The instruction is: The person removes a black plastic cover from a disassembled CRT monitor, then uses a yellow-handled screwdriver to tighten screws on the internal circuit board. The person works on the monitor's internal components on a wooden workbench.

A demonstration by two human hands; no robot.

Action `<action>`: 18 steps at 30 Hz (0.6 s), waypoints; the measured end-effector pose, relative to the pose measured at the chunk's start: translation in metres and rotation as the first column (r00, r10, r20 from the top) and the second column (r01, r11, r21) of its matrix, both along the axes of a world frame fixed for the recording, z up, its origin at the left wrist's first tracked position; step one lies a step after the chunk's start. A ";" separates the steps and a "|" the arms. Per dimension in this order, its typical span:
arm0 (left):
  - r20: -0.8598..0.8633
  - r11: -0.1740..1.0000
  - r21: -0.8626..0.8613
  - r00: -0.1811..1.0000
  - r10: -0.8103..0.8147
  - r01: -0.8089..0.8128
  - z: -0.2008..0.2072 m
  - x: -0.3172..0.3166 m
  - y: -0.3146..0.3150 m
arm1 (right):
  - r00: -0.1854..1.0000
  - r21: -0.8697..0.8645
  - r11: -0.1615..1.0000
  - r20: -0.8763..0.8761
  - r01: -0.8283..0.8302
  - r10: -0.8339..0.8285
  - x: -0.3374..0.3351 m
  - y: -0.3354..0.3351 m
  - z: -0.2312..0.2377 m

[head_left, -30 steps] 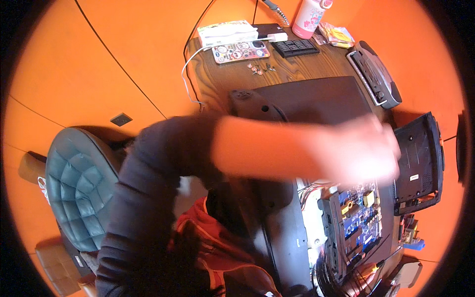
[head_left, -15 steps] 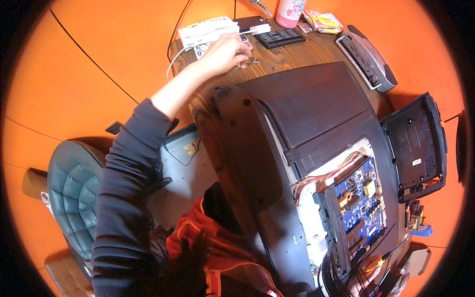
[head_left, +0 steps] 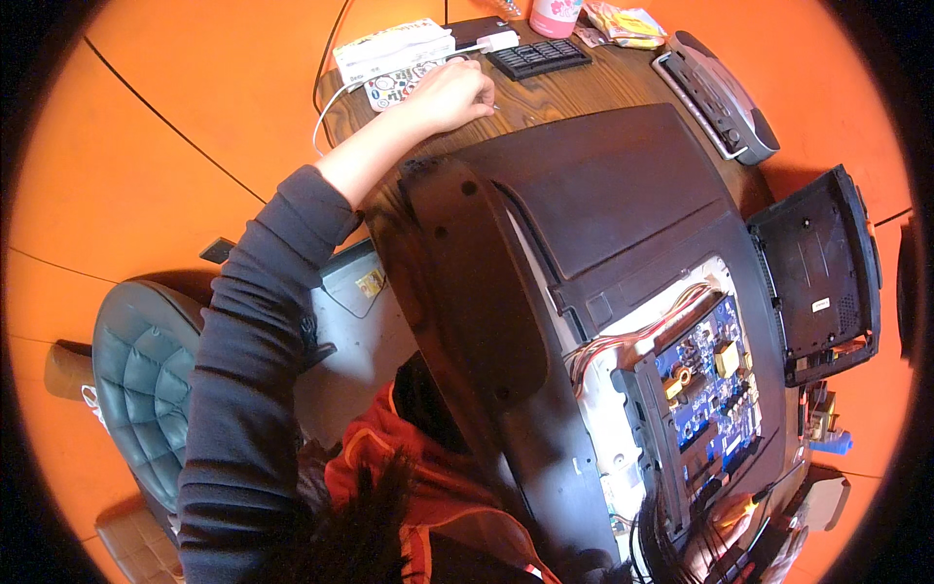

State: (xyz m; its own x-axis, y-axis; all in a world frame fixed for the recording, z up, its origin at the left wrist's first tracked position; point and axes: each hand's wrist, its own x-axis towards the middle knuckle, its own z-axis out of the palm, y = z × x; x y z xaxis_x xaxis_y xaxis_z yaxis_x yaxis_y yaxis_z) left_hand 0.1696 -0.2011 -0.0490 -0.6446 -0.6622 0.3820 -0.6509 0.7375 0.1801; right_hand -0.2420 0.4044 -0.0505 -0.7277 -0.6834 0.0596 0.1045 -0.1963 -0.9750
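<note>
A large black device casing (head_left: 603, 185) lies on the wooden table, with an opening that exposes a blue circuit board (head_left: 715, 428) and bundled red, white and dark wires (head_left: 632, 343). My left hand (head_left: 455, 97) reaches to the far left of the table, fingers curled down against the wood. Tiny bits show at its fingertips, too small to name; the fingers hide what they hold, if anything. At the lower right, my right hand (head_left: 718, 535) is closed on a screwdriver (head_left: 742, 512) with a yellow handle and dark shaft. Dark hair strands partly cover that hand.
Behind my left hand are a white box (head_left: 394, 51), a patterned pad (head_left: 389, 92), a black keyboard (head_left: 540, 58) and a pink cup (head_left: 556, 17). A grey-black device (head_left: 715, 97) stands far right, above a removed black cover (head_left: 817, 282). A green padded chair (head_left: 151, 389) is left.
My left hand has curled lower over the small bits on the table, covering most of them. The view has shifted slightly; my right hand keeps the screwdriver in about the same place.
</note>
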 end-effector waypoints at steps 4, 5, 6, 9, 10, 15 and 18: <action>0.010 1.000 -0.018 1.000 -0.004 0.004 0.004 -0.001 -0.001 | 0.984 0.106 0.993 -0.177 0.055 -0.036 0.009 -0.008 0.000; 0.010 0.999 -0.043 1.000 -0.005 0.005 0.008 0.000 -0.001 | 0.976 0.128 0.989 -0.214 0.070 -0.042 0.009 -0.010 -0.001; 0.017 0.998 -0.057 1.000 0.007 -0.006 0.012 0.002 -0.001 | 0.969 0.145 0.986 -0.242 0.080 -0.043 0.010 -0.012 -0.002; -0.198 0.971 0.239 0.980 0.035 0.014 0.032 0.008 0.004 | 0.967 0.090 0.995 -0.248 -0.041 0.062 0.009 -0.019 -0.003; -0.328 0.846 0.529 0.935 0.133 0.065 0.040 0.009 0.010 | 0.962 0.047 0.990 -0.235 -0.133 0.140 0.008 -0.021 -0.004; -0.303 0.801 0.582 0.951 0.053 0.141 0.085 -0.015 0.057 | 0.988 0.044 0.994 0.113 0.102 -0.106 0.018 -0.030 -0.001; -0.469 0.693 0.575 0.869 -0.155 0.434 0.103 -0.062 0.095 | 0.970 0.110 0.980 0.160 0.166 -0.182 0.032 -0.037 0.002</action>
